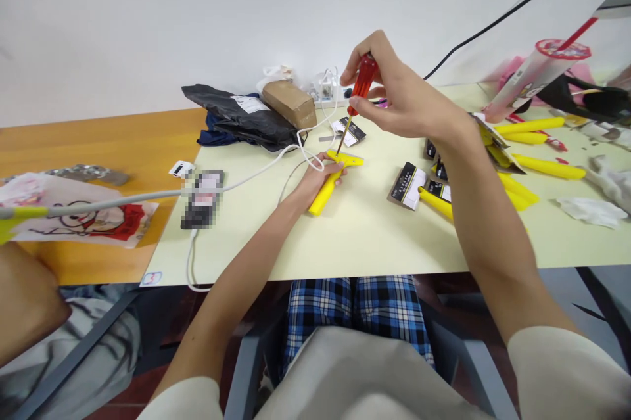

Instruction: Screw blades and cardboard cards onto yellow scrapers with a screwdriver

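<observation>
My right hand grips the red handle of a screwdriver, fingers wrapped round it. The shaft slants down, its tip at the head of a yellow T-shaped scraper. My left hand is closed round the scraper where head and handle meet, holding it on the pale tabletop. Just behind the scraper lie a black-and-white card and a small flat metal strip. Another printed card lies right of it, near more yellow handles partly hidden by my right forearm.
A white cable loops across the table beside my left hand. Behind are a black plastic parcel and a brown box. A blurred phone-like item lies left. A drink cup stands right. Another person's arm shows at far left.
</observation>
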### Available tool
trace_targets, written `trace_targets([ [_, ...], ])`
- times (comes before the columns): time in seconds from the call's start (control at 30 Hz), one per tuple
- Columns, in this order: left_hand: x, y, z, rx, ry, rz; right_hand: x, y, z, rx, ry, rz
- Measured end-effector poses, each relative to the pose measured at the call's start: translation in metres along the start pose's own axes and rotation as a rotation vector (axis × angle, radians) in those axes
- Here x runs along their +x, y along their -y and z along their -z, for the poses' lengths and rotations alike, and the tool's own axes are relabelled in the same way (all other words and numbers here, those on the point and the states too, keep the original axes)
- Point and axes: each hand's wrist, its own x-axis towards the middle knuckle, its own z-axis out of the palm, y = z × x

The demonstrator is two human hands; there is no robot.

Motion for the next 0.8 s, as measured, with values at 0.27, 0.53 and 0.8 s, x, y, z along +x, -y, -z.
trace_targets([
  [0.27,0.000,-0.001,-0.001,0.009,0.001,0.012,0.001,-0.001,-0.006,-0.063,-0.061,-0.015],
  [0.53,0.001,0.000,0.000,0.012,0.002,0.008,-0.002,0.005,-0.002,0.030,-0.047,-0.011],
  [0.8,0.000,-0.001,-0.003,-0.002,0.008,0.015,0.006,-0.006,-0.013,-0.069,-0.120,-0.040],
])
